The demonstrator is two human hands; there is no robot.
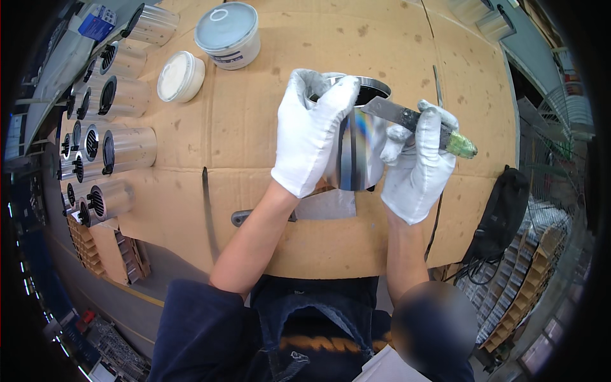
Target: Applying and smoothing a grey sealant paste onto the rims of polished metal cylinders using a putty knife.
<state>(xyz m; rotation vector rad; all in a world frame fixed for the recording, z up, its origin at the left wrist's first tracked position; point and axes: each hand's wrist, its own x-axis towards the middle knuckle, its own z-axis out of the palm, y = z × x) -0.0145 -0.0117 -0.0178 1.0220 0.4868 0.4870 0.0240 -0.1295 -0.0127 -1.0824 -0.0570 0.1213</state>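
Closest, near edge of cardboard-covered table (331, 251); broad scraper (328, 205) lies beyond, handle partly behind left forearm (261, 235); left hand (313, 134) clasps metal cylinder (361, 153) by rim, over table; right hand (421, 165) grips putty knife (404, 117), blade at rim, contact unclear; table stretches rightward to black bag (499, 219) at side edge; lidded tubs (229, 54) farther off

The cardboard tabletop (248, 127) is brightly, evenly lit; rainbow glare is thrown back by the metal cylinder (356, 156). Edges are bent toward the black rim; a round lower-right patch is blurred.
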